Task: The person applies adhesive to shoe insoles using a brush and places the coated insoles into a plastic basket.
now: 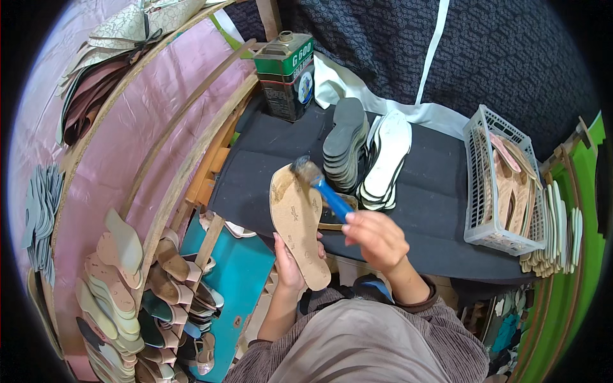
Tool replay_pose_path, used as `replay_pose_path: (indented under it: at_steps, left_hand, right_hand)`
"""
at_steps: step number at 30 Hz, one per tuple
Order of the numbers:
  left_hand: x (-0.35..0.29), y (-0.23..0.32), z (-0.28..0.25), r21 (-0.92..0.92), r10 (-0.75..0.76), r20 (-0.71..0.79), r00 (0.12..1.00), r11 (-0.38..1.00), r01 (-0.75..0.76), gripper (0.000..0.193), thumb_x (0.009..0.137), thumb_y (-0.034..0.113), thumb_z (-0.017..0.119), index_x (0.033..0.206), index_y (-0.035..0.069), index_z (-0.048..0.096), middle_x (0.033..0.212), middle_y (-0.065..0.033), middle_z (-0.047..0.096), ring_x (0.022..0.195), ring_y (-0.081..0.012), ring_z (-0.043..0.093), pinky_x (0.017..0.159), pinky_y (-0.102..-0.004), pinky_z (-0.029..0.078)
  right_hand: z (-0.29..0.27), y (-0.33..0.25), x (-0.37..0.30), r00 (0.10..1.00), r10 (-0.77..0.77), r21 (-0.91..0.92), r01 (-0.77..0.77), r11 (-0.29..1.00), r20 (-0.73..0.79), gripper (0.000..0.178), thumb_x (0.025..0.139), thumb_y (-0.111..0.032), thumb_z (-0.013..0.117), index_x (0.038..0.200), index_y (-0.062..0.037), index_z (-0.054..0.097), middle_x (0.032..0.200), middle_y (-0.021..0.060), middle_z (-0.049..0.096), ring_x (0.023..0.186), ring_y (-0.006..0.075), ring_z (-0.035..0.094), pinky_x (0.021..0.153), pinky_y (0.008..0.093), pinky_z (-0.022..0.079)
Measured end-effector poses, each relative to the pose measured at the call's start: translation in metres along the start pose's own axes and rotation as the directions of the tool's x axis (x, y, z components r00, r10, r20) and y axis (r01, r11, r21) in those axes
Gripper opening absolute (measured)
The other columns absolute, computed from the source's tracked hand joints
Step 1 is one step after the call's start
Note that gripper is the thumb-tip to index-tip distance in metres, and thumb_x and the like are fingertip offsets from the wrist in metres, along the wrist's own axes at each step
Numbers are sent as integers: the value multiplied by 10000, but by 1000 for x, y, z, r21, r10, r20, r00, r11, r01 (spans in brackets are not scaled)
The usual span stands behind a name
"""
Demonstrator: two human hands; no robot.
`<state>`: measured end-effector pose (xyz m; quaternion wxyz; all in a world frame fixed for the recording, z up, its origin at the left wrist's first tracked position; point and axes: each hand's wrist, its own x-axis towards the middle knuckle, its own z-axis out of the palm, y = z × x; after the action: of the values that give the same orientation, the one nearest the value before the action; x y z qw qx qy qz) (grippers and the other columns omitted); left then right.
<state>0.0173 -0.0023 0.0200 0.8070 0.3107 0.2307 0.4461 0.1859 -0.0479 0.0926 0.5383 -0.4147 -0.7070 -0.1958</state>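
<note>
My left hand (289, 263) holds a tan, sole-shaped insole (295, 220) by its narrower half, thumb on one edge and fingertips showing at the other. A dark, wet-looking patch marks its wide end. In my right hand (380, 241) is a brush (333, 199) with a blue handle. Its clumped brown head lies over the insole's wide end, at the edge near the patch. Partly hidden behind the brush and the insole is a shallow container (330, 226) at the near table edge. Beyond it stand a stack of grey insoles (345, 140) and a stack of white insoles (389, 150).
A green and black metal can (285, 83) stands at the dark table's (428, 198) far left. On the right, a white plastic basket (495, 241) holds tan and pink pieces. Wooden racks at left carry sandals (169, 262) and many soles (115, 287). More pale soles (559, 223) hang at right.
</note>
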Motion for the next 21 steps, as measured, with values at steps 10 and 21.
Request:
replay_pose_path:
  at_steps: [10,21]
  left_hand:
    - [-4,3,-1,-71,22,-15,1000,997,-23,670,945,578,135,1112,41,499,898,-124,595,635,-227,572,593,-354,486]
    - [-2,3,-5,-102,44,13,999,994,-42,663,944,581,154,1164,51,485,868,-114,604,688,-231,595,626,-364,501]
  right_hand:
    - [-9,2,-1,999,-8,-15,9,1000,32,318,593,-3,761,892,-3,653,968,131,663,822,257,658,699,316,562]
    - [-15,-1,-2,992,-90,92,81,992,93,211,663,6,697,871,7,662,964,133,659,811,246,657,670,312,565]
